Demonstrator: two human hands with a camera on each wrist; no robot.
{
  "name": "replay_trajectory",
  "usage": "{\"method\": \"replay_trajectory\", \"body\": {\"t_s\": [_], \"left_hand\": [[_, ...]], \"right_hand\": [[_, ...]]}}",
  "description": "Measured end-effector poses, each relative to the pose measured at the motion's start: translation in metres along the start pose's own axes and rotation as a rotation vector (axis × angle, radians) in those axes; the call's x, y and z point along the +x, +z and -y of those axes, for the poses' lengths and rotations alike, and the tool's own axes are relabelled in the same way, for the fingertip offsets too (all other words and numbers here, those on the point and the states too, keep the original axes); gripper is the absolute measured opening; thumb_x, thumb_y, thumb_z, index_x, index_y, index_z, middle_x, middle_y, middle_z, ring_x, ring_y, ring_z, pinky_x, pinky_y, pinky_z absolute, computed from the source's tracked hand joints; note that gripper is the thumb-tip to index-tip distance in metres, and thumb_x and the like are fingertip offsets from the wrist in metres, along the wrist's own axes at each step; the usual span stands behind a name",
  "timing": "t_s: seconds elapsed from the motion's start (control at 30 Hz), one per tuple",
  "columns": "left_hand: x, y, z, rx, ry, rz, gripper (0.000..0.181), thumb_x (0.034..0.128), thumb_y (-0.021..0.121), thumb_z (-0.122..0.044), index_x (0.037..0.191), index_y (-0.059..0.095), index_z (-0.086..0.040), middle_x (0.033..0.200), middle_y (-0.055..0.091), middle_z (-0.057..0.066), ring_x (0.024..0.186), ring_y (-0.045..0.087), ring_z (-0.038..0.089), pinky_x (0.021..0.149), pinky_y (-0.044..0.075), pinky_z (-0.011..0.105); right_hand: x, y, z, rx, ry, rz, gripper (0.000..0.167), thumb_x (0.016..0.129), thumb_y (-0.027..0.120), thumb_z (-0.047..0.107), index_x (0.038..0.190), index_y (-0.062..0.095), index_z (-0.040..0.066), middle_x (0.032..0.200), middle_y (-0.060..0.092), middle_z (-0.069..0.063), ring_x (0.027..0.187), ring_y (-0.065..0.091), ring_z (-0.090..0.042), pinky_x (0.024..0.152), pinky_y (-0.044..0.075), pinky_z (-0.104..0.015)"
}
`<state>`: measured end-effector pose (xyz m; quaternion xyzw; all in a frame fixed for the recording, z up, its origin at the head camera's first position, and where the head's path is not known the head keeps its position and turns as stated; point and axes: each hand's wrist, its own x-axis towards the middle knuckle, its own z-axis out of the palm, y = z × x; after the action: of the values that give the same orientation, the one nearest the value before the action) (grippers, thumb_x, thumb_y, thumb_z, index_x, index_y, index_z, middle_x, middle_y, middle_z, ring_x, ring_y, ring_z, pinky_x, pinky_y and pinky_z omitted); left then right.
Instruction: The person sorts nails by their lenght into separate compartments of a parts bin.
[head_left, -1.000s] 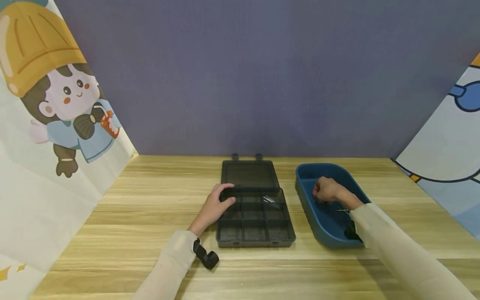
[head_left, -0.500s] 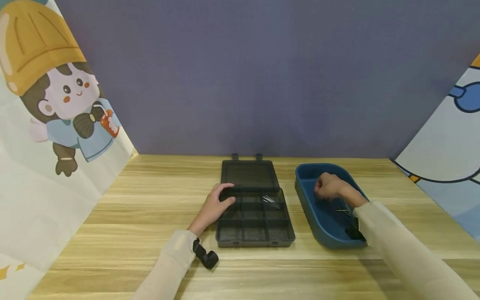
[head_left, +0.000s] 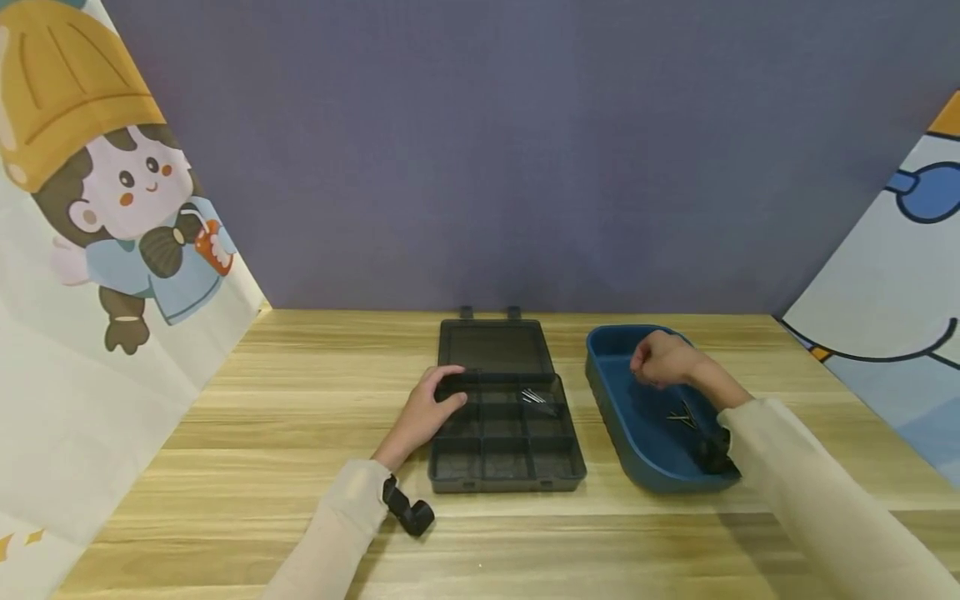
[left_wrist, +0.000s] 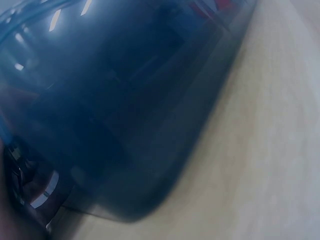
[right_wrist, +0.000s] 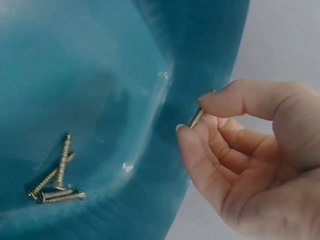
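Head view: light is even and moderate; a pale sheen lies on the near tabletop [head_left: 480, 542], with a soft shadow beneath the right sleeve [head_left: 817, 498]. Left wrist view: dim and blurred; short white glare streaks mark what appears to be the box [left_wrist: 130, 110]. Right wrist view: slightly hazy; small highlights on the bin [right_wrist: 100, 75], screws [right_wrist: 63, 161] legible, background pale.
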<state>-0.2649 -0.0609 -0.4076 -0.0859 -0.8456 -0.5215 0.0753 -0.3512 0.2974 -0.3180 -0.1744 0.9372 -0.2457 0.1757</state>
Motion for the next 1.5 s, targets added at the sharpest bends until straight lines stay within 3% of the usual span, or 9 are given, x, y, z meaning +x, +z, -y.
{"method": "replay_trajectory", "body": {"t_s": [0.23, 0.77, 0.97, 1.5], "left_hand": [[0.000, 0.000, 0.001, 0.005, 0.000, -0.002, 0.043, 0.0898, 0.060, -0.012, 0.131, 0.053, -0.006, 0.137, 0.047, 0.016, 0.137, 0.035, 0.037, 0.110, 0.027, 0.058], [-0.001, 0.000, -0.001, 0.008, -0.005, 0.003, 0.044, 0.0899, 0.061, -0.014, 0.132, 0.053, -0.006, 0.139, 0.045, 0.017, 0.137, 0.033, 0.037, 0.110, 0.027, 0.059], [-0.001, -0.001, -0.001, 0.015, -0.027, 0.015, 0.045, 0.0906, 0.061, -0.015, 0.134, 0.052, -0.008, 0.140, 0.044, 0.016, 0.138, 0.032, 0.037, 0.109, 0.028, 0.060], [-0.001, -0.001, -0.001, 0.001, -0.004, 0.017, 0.045, 0.0907, 0.060, -0.012, 0.134, 0.050, -0.004, 0.138, 0.045, 0.018, 0.138, 0.032, 0.038, 0.110, 0.026, 0.060]], "right_hand": [[-0.005, -0.003, 0.007, 0.009, -0.047, -0.003, 0.017, 0.081, 0.056, -0.002, 0.096, 0.061, -0.010, 0.088, 0.062, -0.014, 0.060, 0.053, -0.012, 0.058, 0.049, -0.029], [-0.021, -0.011, 0.033, 0.027, -0.092, 0.012, 0.015, 0.083, 0.054, -0.004, 0.096, 0.059, -0.009, 0.077, 0.057, -0.007, 0.059, 0.048, -0.013, 0.057, 0.045, -0.030], [-0.027, -0.008, 0.044, 0.010, -0.096, 0.020, 0.016, 0.084, 0.055, -0.004, 0.097, 0.061, -0.007, 0.083, 0.062, -0.011, 0.061, 0.050, -0.013, 0.058, 0.044, -0.029], [-0.043, 0.006, 0.075, 0.018, -0.128, 0.005, 0.013, 0.086, 0.054, -0.002, 0.096, 0.063, -0.003, 0.079, 0.062, -0.010, 0.061, 0.049, -0.014, 0.058, 0.041, -0.028]]}}
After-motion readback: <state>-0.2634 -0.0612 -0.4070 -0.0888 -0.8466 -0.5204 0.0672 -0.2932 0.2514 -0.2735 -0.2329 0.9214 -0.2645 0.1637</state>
